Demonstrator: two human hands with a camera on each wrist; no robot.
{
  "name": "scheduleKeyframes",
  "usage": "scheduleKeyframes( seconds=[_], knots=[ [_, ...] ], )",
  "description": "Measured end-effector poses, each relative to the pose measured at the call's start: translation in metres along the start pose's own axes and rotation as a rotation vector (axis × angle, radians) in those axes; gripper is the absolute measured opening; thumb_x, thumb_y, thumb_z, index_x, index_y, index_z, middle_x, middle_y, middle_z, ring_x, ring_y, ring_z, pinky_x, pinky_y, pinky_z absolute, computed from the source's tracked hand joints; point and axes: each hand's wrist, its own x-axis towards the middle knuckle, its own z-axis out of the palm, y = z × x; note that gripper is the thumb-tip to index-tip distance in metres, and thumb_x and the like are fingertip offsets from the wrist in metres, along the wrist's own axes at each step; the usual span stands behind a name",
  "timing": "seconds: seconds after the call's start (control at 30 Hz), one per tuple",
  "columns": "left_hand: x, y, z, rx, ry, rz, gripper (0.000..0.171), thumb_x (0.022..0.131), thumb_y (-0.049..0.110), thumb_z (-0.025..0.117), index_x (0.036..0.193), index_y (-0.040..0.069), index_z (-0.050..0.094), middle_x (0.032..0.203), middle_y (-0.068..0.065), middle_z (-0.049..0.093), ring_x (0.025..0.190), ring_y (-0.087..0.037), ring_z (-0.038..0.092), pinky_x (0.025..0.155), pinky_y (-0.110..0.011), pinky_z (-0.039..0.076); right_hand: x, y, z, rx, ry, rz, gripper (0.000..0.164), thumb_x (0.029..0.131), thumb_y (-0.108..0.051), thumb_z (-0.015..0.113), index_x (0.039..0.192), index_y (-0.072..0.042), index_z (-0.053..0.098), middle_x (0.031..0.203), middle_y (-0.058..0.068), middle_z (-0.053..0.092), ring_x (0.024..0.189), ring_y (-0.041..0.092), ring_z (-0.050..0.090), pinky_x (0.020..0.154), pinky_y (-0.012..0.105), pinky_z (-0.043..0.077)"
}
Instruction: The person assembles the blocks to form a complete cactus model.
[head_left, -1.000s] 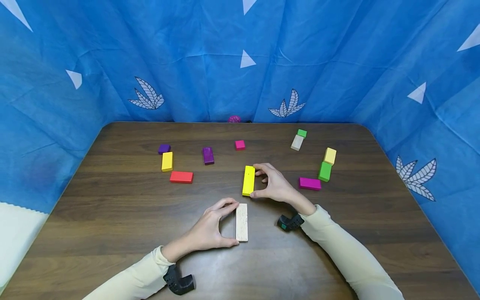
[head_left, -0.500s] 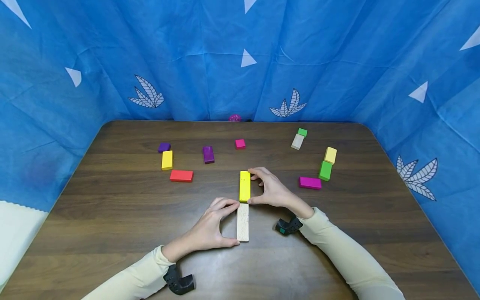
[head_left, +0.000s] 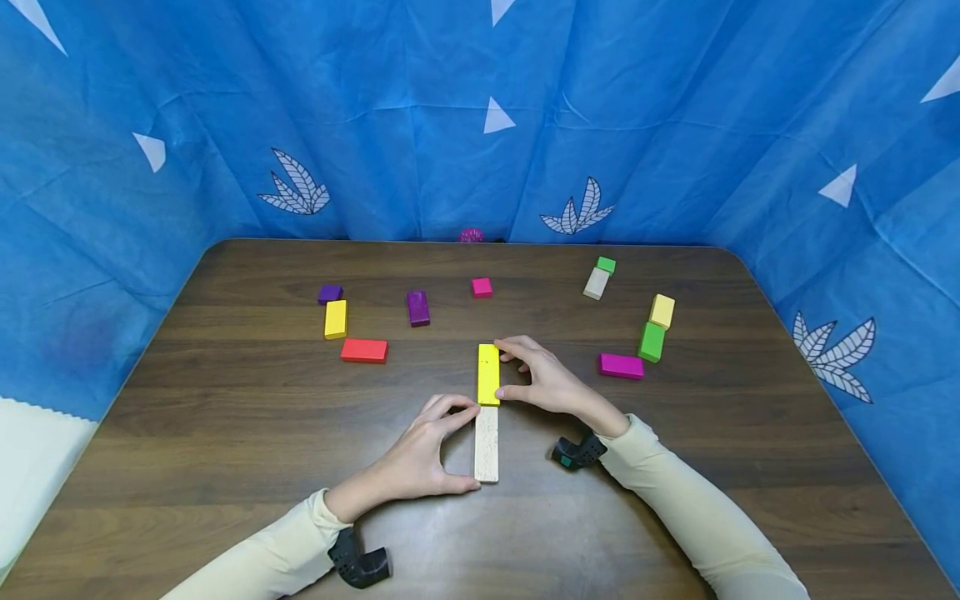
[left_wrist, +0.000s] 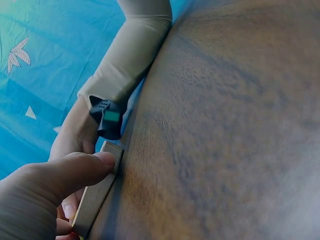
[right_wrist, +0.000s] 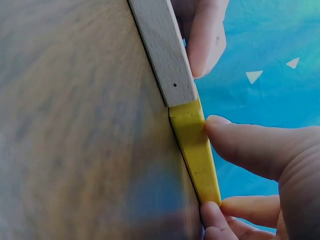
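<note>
A plain pale wooden block (head_left: 486, 446) lies lengthwise on the table in the head view. My left hand (head_left: 423, 454) pinches it from the left, thumb at the near end and fingers at the far end. In line beyond it is a yellow block (head_left: 488, 375), its near end against the pale block's far end. My right hand (head_left: 547, 379) holds the yellow block from the right, fingers at its far end and thumb near its close end. The right wrist view shows the yellow block (right_wrist: 192, 150) meeting the pale block (right_wrist: 162, 50) end to end.
On the left of the brown table (head_left: 225, 433) are a red block (head_left: 364, 351), a yellow one (head_left: 336, 320) and two purple ones. A pink block (head_left: 482, 288) lies at the back. Magenta (head_left: 621, 366), green (head_left: 652, 342), cream and grey blocks lie right. A blue curtain (head_left: 420, 125) surrounds the table.
My right hand has drawn the yellow block nearer and slightly left, straightening it until it meets the pale block's end. My left hand and the pale block have stayed nearly still.
</note>
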Motion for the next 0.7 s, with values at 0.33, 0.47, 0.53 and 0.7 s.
scheduleKeyframes(
  seconds=[0.33, 0.47, 0.53, 0.7],
  knots=[
    [0.0003, 0.0024, -0.0016, 0.002, -0.007, -0.005, 0.092, 0.06, 0.037, 0.091, 0.136, -0.001, 0.056, 0.13, -0.005, 0.053, 0.124, -0.019, 0.044, 0.099, -0.041, 0.047, -0.0009, -0.0023, 0.0007, -0.001, 0.001, -0.01, 0.074, 0.082, -0.025, 0.08, 0.144, -0.003, 0.046, 0.14, 0.01, 0.05, 0.117, 0.022, 0.055, 0.089, 0.036, 0.05],
    [0.0006, 0.0024, -0.0015, -0.003, -0.008, -0.008, 0.091, 0.061, 0.037, 0.091, 0.136, -0.001, 0.056, 0.13, -0.004, 0.053, 0.124, -0.019, 0.044, 0.099, -0.041, 0.047, -0.0011, -0.0029, 0.0008, -0.022, 0.007, -0.027, 0.074, 0.082, -0.025, 0.08, 0.144, -0.003, 0.047, 0.138, 0.01, 0.051, 0.116, 0.022, 0.055, 0.087, 0.033, 0.05],
    [0.0007, 0.0023, -0.0016, -0.002, -0.01, -0.01, 0.091, 0.061, 0.038, 0.091, 0.136, 0.0, 0.056, 0.13, -0.004, 0.053, 0.124, -0.019, 0.044, 0.099, -0.041, 0.047, -0.001, -0.0029, 0.001, -0.033, 0.006, -0.036, 0.073, 0.082, -0.025, 0.079, 0.144, -0.002, 0.047, 0.138, 0.011, 0.052, 0.116, 0.022, 0.055, 0.086, 0.032, 0.05],
    [0.0004, 0.0023, -0.0015, -0.002, -0.006, -0.005, 0.09, 0.061, 0.038, 0.091, 0.135, -0.001, 0.057, 0.129, -0.004, 0.053, 0.124, -0.019, 0.044, 0.1, -0.042, 0.047, -0.001, -0.0023, 0.0014, -0.04, -0.001, -0.04, 0.073, 0.083, -0.026, 0.079, 0.144, -0.003, 0.046, 0.139, 0.011, 0.051, 0.116, 0.022, 0.055, 0.085, 0.031, 0.049]
  ],
)
